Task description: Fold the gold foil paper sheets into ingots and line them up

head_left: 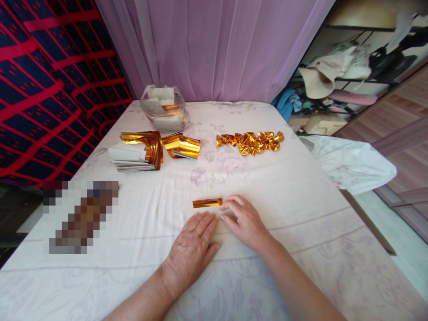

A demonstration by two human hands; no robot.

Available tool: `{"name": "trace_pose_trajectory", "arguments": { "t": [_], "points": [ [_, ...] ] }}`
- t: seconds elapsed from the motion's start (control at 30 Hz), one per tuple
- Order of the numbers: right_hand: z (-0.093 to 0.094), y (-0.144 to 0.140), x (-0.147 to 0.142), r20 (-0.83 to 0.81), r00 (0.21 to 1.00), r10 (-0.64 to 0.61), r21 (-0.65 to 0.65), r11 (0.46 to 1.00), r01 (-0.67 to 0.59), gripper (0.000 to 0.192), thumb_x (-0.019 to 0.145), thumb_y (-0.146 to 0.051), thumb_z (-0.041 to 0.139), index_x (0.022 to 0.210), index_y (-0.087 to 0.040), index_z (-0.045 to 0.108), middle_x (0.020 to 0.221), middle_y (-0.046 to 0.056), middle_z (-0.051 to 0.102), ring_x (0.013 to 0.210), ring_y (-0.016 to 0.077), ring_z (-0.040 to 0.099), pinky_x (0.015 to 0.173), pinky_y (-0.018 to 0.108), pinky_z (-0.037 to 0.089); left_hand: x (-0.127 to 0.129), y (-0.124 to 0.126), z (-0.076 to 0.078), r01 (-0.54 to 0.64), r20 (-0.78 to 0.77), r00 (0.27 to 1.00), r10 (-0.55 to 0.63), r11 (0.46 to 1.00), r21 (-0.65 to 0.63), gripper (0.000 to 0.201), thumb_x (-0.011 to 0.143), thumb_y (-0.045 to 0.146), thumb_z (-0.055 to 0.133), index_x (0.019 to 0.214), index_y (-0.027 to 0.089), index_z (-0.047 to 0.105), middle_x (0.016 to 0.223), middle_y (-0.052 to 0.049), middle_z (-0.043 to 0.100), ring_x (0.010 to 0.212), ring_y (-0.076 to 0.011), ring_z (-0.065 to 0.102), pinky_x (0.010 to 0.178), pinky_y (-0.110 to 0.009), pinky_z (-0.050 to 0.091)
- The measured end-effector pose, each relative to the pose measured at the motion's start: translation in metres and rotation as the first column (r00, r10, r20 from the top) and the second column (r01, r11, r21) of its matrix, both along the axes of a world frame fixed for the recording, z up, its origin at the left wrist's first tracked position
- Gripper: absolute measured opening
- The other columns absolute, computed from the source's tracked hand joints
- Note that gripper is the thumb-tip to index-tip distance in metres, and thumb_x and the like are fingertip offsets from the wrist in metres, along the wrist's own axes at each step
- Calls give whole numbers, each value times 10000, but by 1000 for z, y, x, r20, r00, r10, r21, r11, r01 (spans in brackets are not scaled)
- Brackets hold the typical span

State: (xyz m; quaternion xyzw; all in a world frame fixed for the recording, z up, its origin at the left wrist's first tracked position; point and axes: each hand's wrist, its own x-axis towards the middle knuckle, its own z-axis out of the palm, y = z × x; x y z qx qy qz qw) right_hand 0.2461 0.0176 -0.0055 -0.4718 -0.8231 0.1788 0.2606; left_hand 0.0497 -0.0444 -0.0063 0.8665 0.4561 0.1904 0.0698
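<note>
A narrow folded strip of gold foil paper (pixel 207 203) lies flat on the table in front of my hands. My left hand (pixel 194 245) rests palm down just below it, fingers stretched out and holding nothing. At the strip's right end is my right hand (pixel 245 220); its index fingertip is at or touching that end, and the thumb stays apart from the finger. Farther off, crumpled folded gold foil pieces (pixel 261 141) sit in a cluster. To the left, a stack of gold-and-white foil paper sheets (pixel 133 156) stands beside a few looser curled sheets (pixel 182 146).
A clear plastic bag (pixel 163 109) with more paper stands at the back left. A flowered cloth covers the table (pixel 150 200). A blurred-out item (pixel 83 218) lies at left. Shelves with hats (pixel 321 76) and a white bag (pixel 357 162) are on the right.
</note>
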Motion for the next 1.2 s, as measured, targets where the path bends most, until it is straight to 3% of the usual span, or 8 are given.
{"name": "trace_pose_trajectory", "arguments": {
  "t": [0.3, 0.53, 0.73, 0.93, 1.03, 1.2],
  "points": [
    [-2, 3, 4, 4, 1000, 31, -7, 1000, -30, 191, 804, -105, 625, 954, -223, 633, 1042, 48, 638, 986, 199, 616, 879, 373, 504, -10, 5, 9, -16, -13, 1000, 16, 1000, -19, 366, 919, 301, 562, 1247, 145, 602, 1243, -128, 641, 1166, -275, 592, 1008, -463, 520],
    [-4, 4, 6, -5, 999, 41, 5, 999, -41, 209, 785, -84, 644, 949, -213, 643, 1028, 46, 640, 968, 196, 619, 866, 363, 502, -29, 10, 20, -43, -16, 999, 43, 999, -12, 249, 967, 273, 491, 1078, 186, 696, 1087, -65, 726, 1016, -222, 668, 1039, -484, 475],
    [-5, 5, 6, -12, 999, 48, 9, 999, -48, 201, 788, -91, 638, 941, -220, 642, 1019, 38, 638, 964, 188, 619, 861, 354, 504, -42, 12, 24, -84, -36, 996, 85, 996, 32, 233, 955, 291, 506, 1006, 245, 728, 1036, -24, 762, 1010, -248, 674, 985, -512, 467],
    [-2, 4, 6, -12, 999, 31, -2, 1000, -31, 311, 783, -90, 611, 1065, -223, 621, 1074, 52, 645, 1019, 205, 615, 906, 387, 502, -49, 16, 26, -149, 3, 989, 149, 989, -11, 231, 939, 341, 526, 872, 241, 722, 938, -21, 759, 890, -227, 685, 916, -477, 489],
    [-2, 4, 6, -7, 999, 33, 11, 999, -33, 342, 792, -111, 612, 1119, -212, 619, 1095, 67, 646, 1029, 216, 613, 913, 401, 503, -49, 20, 20, -225, 55, 973, 225, 974, -6, 220, 935, 350, 526, 921, 215, 699, 979, -55, 733, 901, -230, 668, 837, -420, 527],
    [-4, 5, 9, -38, 997, 62, 26, 998, -61, 338, 785, -112, 616, 1095, -242, 649, 1081, 47, 651, 1009, 199, 624, 890, 377, 513, -50, 25, 7, -302, 126, 948, 291, 950, 76, 342, 944, 342, 501, 1229, 185, 607, 1212, -112, 675, 1113, -283, 611, 941, -472, 501]
  ]
}}
